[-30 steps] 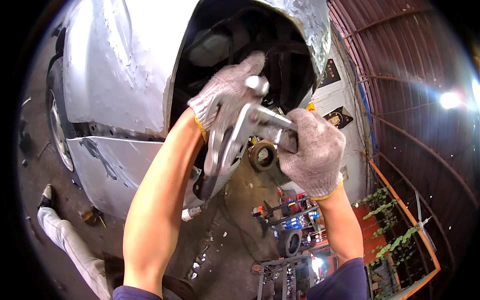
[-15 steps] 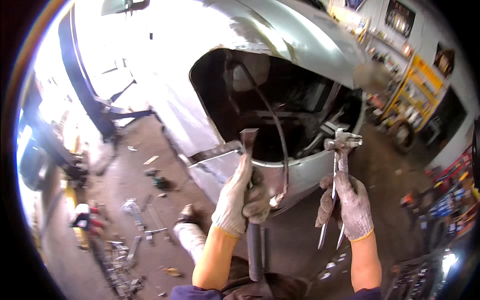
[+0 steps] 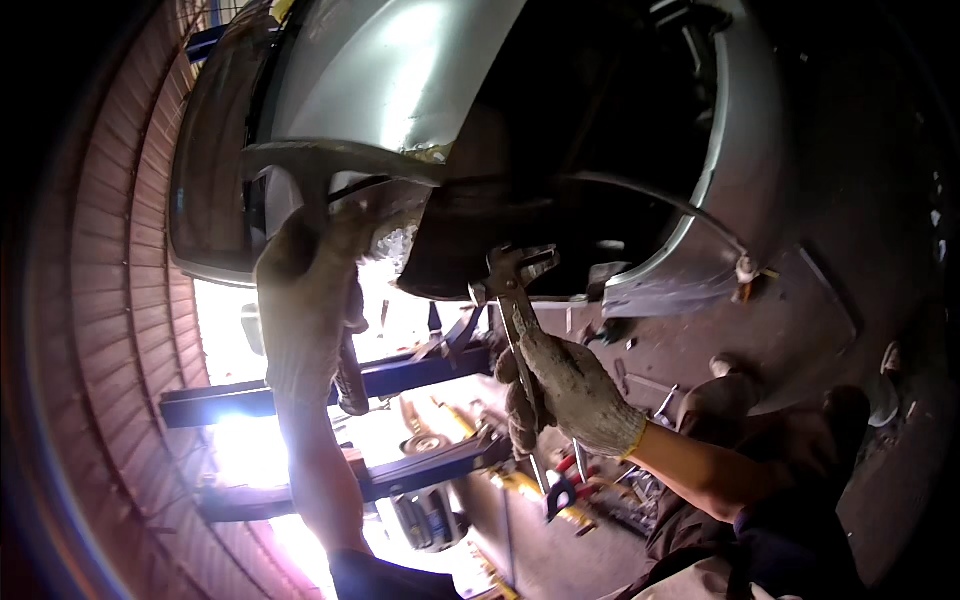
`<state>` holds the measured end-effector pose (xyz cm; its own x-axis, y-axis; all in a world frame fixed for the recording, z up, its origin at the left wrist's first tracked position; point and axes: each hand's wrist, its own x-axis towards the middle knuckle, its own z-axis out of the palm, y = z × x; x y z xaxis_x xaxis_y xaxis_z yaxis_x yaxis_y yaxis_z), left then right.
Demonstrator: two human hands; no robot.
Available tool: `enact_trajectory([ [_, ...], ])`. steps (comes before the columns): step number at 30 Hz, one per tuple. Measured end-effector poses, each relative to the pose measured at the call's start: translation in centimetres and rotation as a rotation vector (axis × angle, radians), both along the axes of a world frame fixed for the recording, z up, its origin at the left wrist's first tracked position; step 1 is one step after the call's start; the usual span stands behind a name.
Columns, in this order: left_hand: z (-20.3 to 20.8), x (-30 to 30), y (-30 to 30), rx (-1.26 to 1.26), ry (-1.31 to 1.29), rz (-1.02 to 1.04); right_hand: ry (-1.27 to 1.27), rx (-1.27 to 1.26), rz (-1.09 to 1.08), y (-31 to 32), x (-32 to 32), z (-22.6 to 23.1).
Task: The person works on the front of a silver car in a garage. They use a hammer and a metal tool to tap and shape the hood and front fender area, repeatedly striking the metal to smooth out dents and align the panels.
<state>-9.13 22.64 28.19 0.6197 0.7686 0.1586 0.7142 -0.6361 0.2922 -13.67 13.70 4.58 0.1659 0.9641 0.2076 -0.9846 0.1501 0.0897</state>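
Note:
My left hand [image 3: 305, 290], in a whitish knit glove, is closed round a hammer [image 3: 350, 375]. Its long curved head [image 3: 345, 160] is raised in front of the silver car body [image 3: 400, 70], blurred by motion. One tip appears near the panel's edge; whether it touches, I cannot tell. Lower and to the right, my gloved right hand [image 3: 575, 385] grips metal pliers [image 3: 512, 275] with broad jaws turned upward. Their two handles stick out below the fingers. The jaws are in front of the dark opening's lower edge, and the gap between them and the body is unclear.
A dark hose or cable [image 3: 670, 200] spans the opening and hangs over its rim. Blue lift arms [image 3: 400, 375] lie beyond my hands. Loose tools [image 3: 650, 400] are scattered on the floor near my legs. A ribbed wall [image 3: 120, 300] rises at the left.
The view has turned strongly, so the car and floor appear rotated. The hammer in my left hand is now raised with its head lying sideways. My right hand still holds the pliers.

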Motion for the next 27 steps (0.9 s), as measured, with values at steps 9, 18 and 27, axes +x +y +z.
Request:
enact_trajectory([
  [9, -1.5, 7.7, -1.3, 0.254, 0.478, 0.165, 0.232, 0.385, 0.015, 7.1, 2.4, 1.6],
  [18, 1.8, 5.2, 3.9, 0.612, 0.597, -0.414, 0.179, 0.364, -0.043, 5.6, 6.1, 1.2],
  [27, 2.8, 4.8, 3.2, 0.612, 0.486, -0.210, 0.172, 0.291, -0.081, 4.3, 5.6, 5.1],
])
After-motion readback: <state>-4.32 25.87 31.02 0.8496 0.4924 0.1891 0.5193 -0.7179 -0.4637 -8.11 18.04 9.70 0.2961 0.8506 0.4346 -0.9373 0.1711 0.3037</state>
